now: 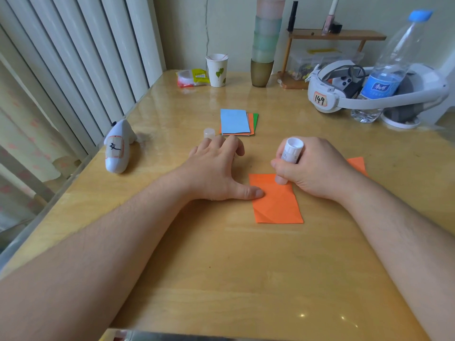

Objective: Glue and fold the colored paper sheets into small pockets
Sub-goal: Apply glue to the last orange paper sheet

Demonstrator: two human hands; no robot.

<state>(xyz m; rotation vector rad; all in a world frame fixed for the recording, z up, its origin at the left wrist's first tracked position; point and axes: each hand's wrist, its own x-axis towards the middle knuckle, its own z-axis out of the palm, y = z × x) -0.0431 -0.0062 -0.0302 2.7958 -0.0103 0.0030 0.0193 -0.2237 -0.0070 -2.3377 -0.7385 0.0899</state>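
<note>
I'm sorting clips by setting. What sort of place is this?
Probably a home desk by a curtained window: a small wooden shelf with cosmetics, a leaf-printed paper cup, and a clear plastic water bottle on the glossy wooden table.

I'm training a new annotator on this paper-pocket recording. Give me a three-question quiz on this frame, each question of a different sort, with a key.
1. True or false: the right hand grips the white glue stick with its tip down on the orange paper sheet.
2. Which colour tops the stack of paper sheets behind the hands? A green, B light blue, C orange.
3. Fill in: the left hand holds the orange sheet down with its ____.

Key: 1 true. 2 B. 3 thumb.
</note>
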